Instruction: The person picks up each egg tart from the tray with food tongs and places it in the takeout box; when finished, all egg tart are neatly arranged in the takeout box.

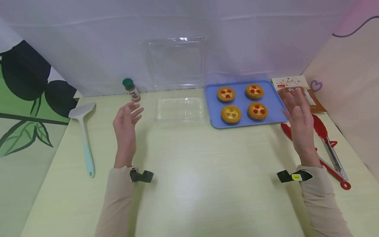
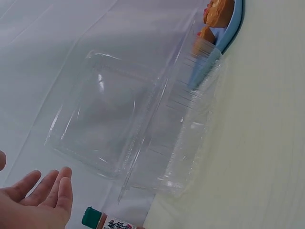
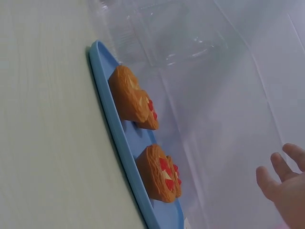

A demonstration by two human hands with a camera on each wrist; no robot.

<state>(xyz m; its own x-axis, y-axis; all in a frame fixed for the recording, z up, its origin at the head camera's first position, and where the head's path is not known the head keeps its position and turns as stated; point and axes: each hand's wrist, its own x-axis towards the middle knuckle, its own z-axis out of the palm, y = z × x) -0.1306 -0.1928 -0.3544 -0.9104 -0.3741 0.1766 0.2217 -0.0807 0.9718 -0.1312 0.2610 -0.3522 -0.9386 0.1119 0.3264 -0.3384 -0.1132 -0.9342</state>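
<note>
Fingers (image 2: 65, 193) apart, left hand (image 1: 125, 131), right hand (image 1: 302, 131); tongs (image 1: 335, 159), spatula (image 1: 86, 144): head view only.

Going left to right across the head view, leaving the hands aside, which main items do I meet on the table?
Spatula → small green-capped bottle → clear plastic box → blue tray → red-tipped tongs.
</note>
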